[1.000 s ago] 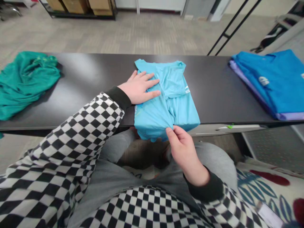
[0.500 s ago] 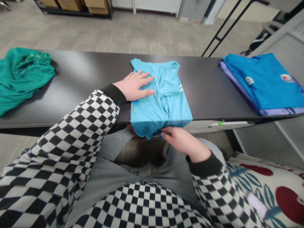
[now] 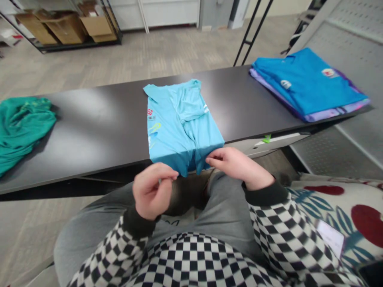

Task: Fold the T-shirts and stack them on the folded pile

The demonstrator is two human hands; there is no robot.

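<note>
Green tee [image 3: 22,127] crumpled at L end of black table [image 3: 89,159]. Folded blue tee [image 3: 305,81] atop lilac tee [image 3: 329,115], R end. Cardboard boxes [image 3: 64,28] on rack behind.

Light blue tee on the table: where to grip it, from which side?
Pinch the near edge of the light blue T-shirt with the fingers, coming from the person's side. That edge overhangs the black table, so fingers can likely get under it; elsewhere the shirt lies flat.

Your right hand [image 3: 239,165] pinches the near hem of the light blue T-shirt [image 3: 182,127], which lies folded on the dark table [image 3: 89,151] and hangs over its near edge. Your left hand [image 3: 152,191] curls just beside that hem, off the table. A crumpled teal shirt [image 3: 20,127] lies at the left end; a blue shirt [image 3: 305,83] sits on a lilac shirt [image 3: 329,115] at the right end.
</note>
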